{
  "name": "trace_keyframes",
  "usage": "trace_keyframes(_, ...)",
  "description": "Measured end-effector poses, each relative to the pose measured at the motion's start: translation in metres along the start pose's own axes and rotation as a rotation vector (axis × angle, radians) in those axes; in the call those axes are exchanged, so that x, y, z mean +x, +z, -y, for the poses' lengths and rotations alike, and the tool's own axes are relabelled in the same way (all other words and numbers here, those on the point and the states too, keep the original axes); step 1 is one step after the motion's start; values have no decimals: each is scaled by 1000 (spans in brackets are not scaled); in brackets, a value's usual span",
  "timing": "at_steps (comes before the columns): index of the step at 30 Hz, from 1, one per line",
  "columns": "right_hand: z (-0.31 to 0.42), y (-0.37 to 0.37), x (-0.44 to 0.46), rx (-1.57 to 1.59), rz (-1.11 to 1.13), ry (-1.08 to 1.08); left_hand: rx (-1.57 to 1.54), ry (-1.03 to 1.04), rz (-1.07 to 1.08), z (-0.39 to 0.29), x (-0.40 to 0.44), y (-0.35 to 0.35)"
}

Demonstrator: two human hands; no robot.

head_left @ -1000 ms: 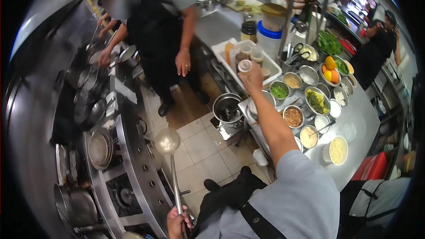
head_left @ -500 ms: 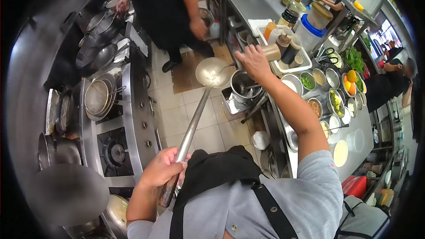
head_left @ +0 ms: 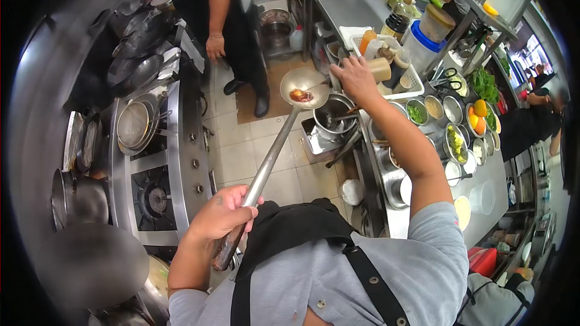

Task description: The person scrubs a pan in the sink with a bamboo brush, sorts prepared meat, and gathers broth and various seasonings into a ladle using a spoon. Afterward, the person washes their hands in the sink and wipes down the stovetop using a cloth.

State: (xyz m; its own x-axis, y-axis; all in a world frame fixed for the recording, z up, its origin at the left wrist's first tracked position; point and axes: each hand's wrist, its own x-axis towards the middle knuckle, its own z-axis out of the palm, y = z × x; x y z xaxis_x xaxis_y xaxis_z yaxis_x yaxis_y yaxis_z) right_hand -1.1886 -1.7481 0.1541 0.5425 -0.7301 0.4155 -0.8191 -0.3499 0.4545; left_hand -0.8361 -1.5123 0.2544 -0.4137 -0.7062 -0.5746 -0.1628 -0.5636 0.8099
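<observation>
One long-handled ladle point(head_left: 276, 150), one beige bottle point(head_left: 380, 69), one white basket point(head_left: 414, 90), three stove knobs point(head_left: 194, 165)

Not 1 word or number comes up readable here: nothing legible on the tan squeeze bottle point(head_left: 380, 69), nothing on the white basket point(head_left: 416, 87) at the counter's point(head_left: 339, 1) aisle-side edge, and the dark bottle point(head_left: 394, 26) and blue-lidded tub point(head_left: 425, 39) beyond give no clear print either.
</observation>
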Motion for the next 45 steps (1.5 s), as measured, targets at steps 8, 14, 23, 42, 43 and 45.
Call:
trace_keyframes(8, -50, 25, -28, 522, -364, 582, -342, 85, -9, 10, -5, 50)
trace_keyframes(14, -90, 81, -52, 820, -558, 905, -474, 164, -131, 70, -55, 53)
trace_keyframes(23, -71, 84, -68, 828, -240, 904, -524, 245, -664, 177, -169, 37)
trace_keyframes(42, 572, -304, -65, 1918, 1771, -488, -822, 836, -1373, 374, -172, -56)
trace_keyframes(43, 575, -305, -65, 1899, 1779, -492, -751, 754, -1364, 384, -172, -62)
trace_keyframes(45, 581, -306, -62, 1722, 1451, -647, -432, 486, -1436, 400, -181, -68)
